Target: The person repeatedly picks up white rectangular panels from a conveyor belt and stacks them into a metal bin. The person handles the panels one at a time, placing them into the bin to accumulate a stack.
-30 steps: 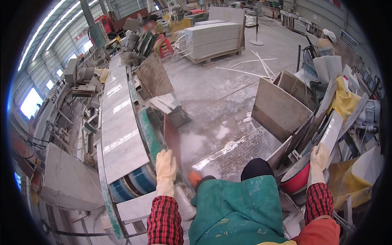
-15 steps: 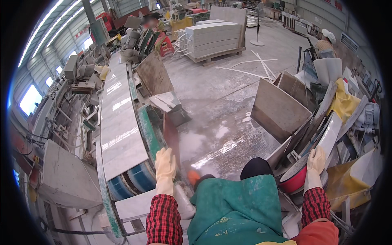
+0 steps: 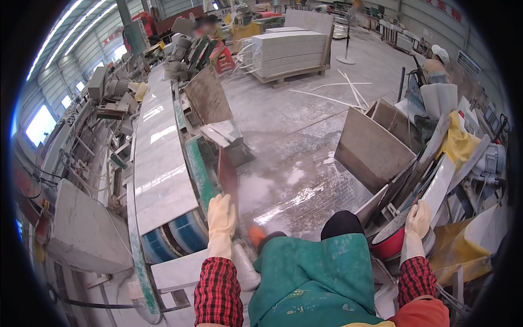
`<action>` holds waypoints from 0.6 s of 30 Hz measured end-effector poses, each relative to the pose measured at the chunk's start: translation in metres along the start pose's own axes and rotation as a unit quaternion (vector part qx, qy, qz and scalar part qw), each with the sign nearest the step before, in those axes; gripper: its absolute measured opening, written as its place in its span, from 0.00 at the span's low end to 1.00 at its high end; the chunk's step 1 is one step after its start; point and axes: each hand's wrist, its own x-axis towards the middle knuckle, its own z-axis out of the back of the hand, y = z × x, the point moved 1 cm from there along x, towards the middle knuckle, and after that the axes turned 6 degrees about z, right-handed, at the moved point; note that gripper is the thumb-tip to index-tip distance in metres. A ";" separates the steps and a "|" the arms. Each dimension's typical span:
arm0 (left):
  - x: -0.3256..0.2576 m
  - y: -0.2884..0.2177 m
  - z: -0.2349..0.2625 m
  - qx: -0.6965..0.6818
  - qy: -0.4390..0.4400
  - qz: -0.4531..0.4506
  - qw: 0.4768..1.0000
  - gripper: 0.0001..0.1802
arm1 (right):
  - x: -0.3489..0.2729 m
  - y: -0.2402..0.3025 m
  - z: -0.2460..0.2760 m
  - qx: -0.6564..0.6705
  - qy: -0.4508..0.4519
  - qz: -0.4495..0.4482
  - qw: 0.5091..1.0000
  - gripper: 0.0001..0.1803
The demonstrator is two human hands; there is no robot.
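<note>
My left hand point(image 3: 221, 223), in a cream rubber glove, rests beside the green side rail point(image 3: 200, 171) of a long bed. Its fingers point forward, bent a little, with nothing visible in them. A pale, glossy slab point(image 3: 163, 163) lies along the bed, and blue rollers point(image 3: 188, 233) show past its near end. On the other side, my right hand point(image 3: 418, 220), gloved alike, is at the edge of a machine beside a red-sided wheel point(image 3: 388, 244). Those fingers bend over and away, and whether they grip the edge is hidden. A green apron point(image 3: 316, 278) covers my front.
Brown boards point(image 3: 373, 147) lean at the right, near a yellow cloth point(image 3: 457, 141). A stack of white slabs point(image 3: 289, 53) stands ahead, with thin strips point(image 3: 351, 90) on the wet floor. Further off at right is a person in a white cap point(image 3: 438, 62). A large stone block point(image 3: 90, 229) sits left.
My view has shifted slightly. My right hand has moved a little toward the left, still by the machine edge. The left hand stays nearly in place.
</note>
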 end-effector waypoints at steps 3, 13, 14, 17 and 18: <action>0.000 0.000 0.001 -0.001 0.001 -0.001 1.000 0.20 | -0.002 0.003 0.001 0.004 -0.025 0.021 0.999 0.14; 0.001 -0.003 0.005 -0.012 -0.012 -0.018 1.000 0.19 | -0.007 0.016 0.011 0.027 -0.033 0.038 0.998 0.13; 0.001 -0.002 0.004 -0.015 -0.018 -0.022 1.000 0.19 | -0.007 0.016 0.011 0.028 -0.036 0.039 0.998 0.13; -0.001 0.000 0.003 -0.022 -0.028 -0.028 0.999 0.20 | -0.011 0.016 0.010 0.031 -0.036 0.040 0.998 0.13; -0.001 0.001 0.003 -0.024 -0.031 -0.029 0.999 0.20 | -0.012 0.015 0.008 0.032 -0.031 0.037 0.998 0.14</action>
